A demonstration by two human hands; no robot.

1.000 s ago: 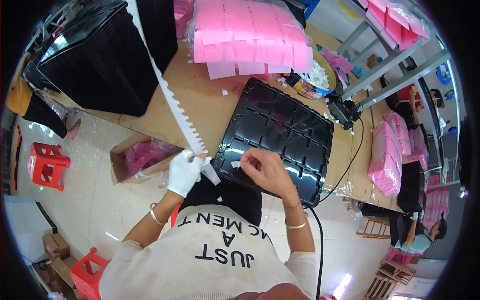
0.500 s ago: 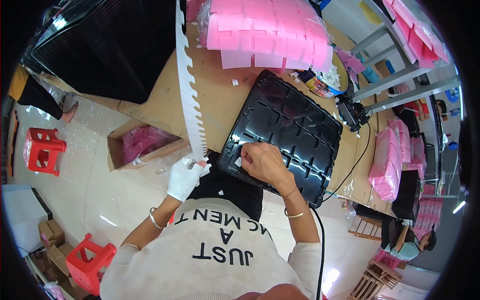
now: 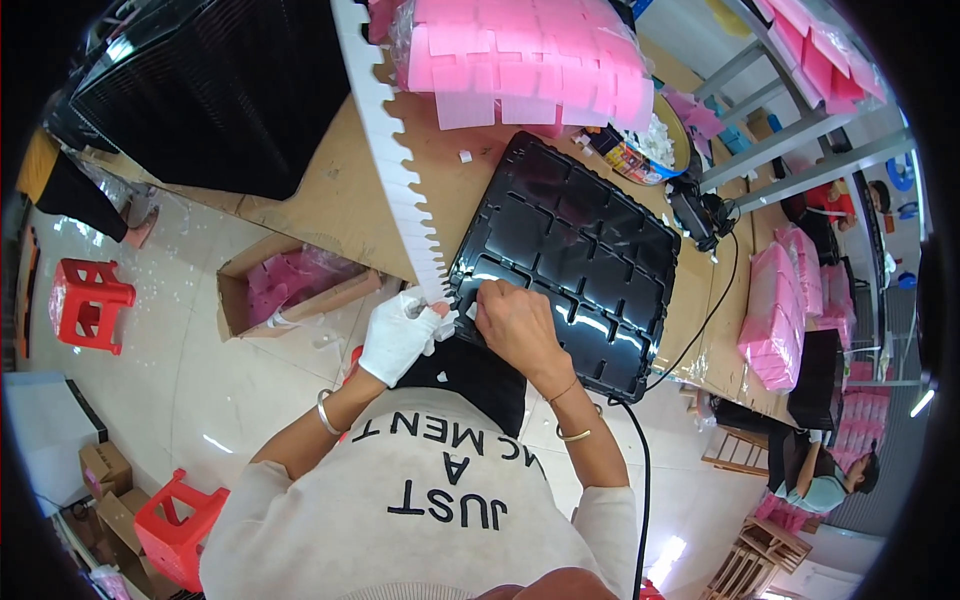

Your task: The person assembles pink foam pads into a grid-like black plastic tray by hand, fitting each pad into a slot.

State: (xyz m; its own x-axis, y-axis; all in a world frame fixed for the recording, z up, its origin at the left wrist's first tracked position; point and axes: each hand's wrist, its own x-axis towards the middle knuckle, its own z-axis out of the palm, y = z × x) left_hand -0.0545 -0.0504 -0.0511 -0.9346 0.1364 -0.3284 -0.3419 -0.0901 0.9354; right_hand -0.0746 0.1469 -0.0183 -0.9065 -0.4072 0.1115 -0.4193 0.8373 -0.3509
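My left hand [image 3: 400,340], in a white glove with bare fingertips showing, is closed on the near end of a long white strip [image 3: 400,180] with a notched edge. The strip runs up and away over the table. Close beside it, my bare right hand [image 3: 520,325] is closed in a pinch over the near left corner of a glossy black moulded tray [image 3: 600,235]. A small white piece [image 3: 472,312] shows at its fingertips. The tray lies on the brown tabletop, and my right hand covers part of it.
Pink sheets [image 3: 540,70] are heaped at the far side. A round tub [image 3: 655,150] of white scraps stands right of them, near a black device with a cable [image 3: 700,215]. Black stacked trays [image 3: 220,100] rise at left. Below the table edge sits a cardboard box [image 3: 240,310]; red stools [image 3: 95,300] stand left.
My left hand has moved right and slightly up, bringing the strip's end next to the tray corner. My right hand has shifted a little left, still pinched. The view has shifted slightly.
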